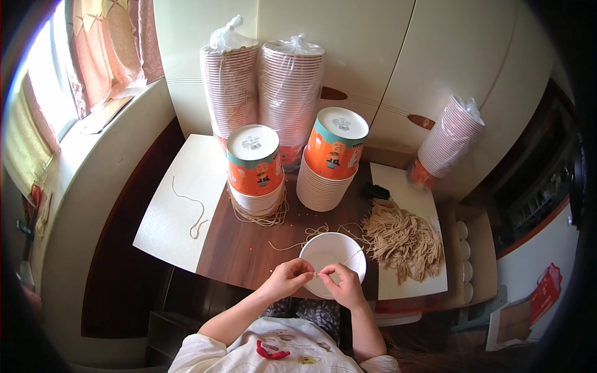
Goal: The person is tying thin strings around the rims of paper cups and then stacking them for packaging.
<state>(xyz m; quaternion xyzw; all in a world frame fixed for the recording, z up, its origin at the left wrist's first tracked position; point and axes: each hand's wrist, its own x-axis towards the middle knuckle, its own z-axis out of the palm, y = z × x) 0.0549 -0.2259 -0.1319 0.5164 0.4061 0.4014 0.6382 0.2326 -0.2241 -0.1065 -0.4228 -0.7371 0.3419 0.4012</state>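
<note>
A white paper bucket (pixel 333 244) stands mouth up at the table's near edge, close to my body. Over its near rim my left hand (pixel 287 278) and my right hand (pixel 342 287) meet, thumbs and forefingers pinched together. A tiny bit of tan twine seems to show between the fingertips; most of it is hidden by the fingers. More twine (pixel 286 247) trails over the table behind and left of the bucket. To the right lies a thick bundle of cut twine (pixel 404 239), with a small black object (pixel 375 191) at its far end.
Two stacks of upturned orange printed buckets, left (pixel 255 165) and right (pixel 334 149), stand mid-table. Behind them rise tall plastic-wrapped stacks (pixel 230 87); another wrapped stack (pixel 449 140) leans at far right. One loose strand (pixel 198 208) lies left. A cardboard box (pixel 479 261) sits right of the table.
</note>
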